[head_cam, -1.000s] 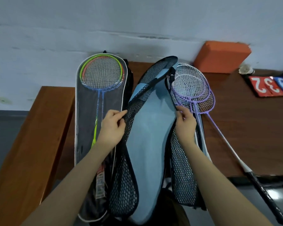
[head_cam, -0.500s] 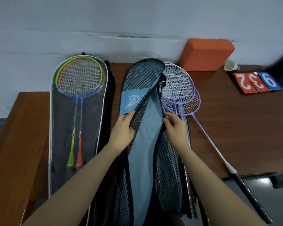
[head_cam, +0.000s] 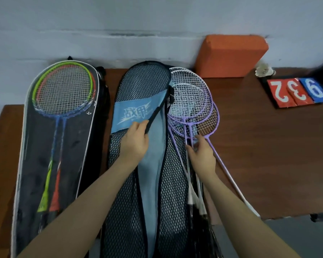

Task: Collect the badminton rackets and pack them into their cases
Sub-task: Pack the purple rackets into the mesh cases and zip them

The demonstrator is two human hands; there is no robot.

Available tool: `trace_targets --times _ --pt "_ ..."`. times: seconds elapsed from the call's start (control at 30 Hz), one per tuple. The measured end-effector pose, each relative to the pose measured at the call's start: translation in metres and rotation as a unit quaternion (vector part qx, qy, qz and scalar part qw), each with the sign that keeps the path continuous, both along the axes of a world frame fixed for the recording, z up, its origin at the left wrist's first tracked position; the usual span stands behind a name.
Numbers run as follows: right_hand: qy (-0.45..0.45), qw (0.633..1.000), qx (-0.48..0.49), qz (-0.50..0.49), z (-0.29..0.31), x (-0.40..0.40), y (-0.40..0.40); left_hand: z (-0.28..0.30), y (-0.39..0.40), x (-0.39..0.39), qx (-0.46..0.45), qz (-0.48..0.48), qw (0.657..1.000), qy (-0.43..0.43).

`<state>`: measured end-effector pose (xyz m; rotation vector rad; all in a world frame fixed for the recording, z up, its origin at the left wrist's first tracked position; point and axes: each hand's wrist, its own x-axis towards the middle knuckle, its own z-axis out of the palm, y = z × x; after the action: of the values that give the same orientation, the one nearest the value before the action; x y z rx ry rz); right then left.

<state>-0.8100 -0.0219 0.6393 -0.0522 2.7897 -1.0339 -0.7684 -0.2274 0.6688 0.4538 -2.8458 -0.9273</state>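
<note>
Dim, flat indoor light w/ a cool blue cast; no clear source, shadows soft and faint. Mild sheen on the clear-front racket case (head_cam: 50,155) at left. Slight motion blur overall: strings and the number cards (head_cam: 296,92) look soft. Wide-angle bend at edges: worktop (head_cam: 268,146) lines curve, forearms stretch toward bottom corners. Far right corner dark, smeared.

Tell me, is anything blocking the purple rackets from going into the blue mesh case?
Nothing visible does. The purple-framed rackets lie beside the blue and black mesh case, touched by the right hand. The left hand holds the case's flap edge, with the blue lining exposed.
</note>
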Motion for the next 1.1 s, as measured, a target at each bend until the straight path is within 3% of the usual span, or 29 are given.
trace_targets --times 0.17,0.47,0.67,0.83,1.1 --pt "0.049 0.997 -0.055 -0.008 -0.001 0.0 -0.008 0.012 -0.001 0.0 0.039 0.002 0.998 0.05" --pt "0.05 0.998 -0.006 -0.032 -0.012 -0.006 -0.022 0.014 -0.027 0.015 -0.002 0.009 0.998 0.06" --pt "0.032 0.999 0.024 -0.018 -0.012 -0.01 -0.028 0.012 -0.025 0.015 0.043 -0.017 0.998 0.029" --pt "-0.005 0.994 -0.097 -0.044 0.0 -0.01 -0.024 0.027 -0.025 0.009 0.109 0.027 0.994 -0.007" --pt "0.112 0.984 -0.131 -0.038 0.029 -0.014 0.007 0.045 -0.022 -0.003 0.156 0.032 0.987 -0.009"
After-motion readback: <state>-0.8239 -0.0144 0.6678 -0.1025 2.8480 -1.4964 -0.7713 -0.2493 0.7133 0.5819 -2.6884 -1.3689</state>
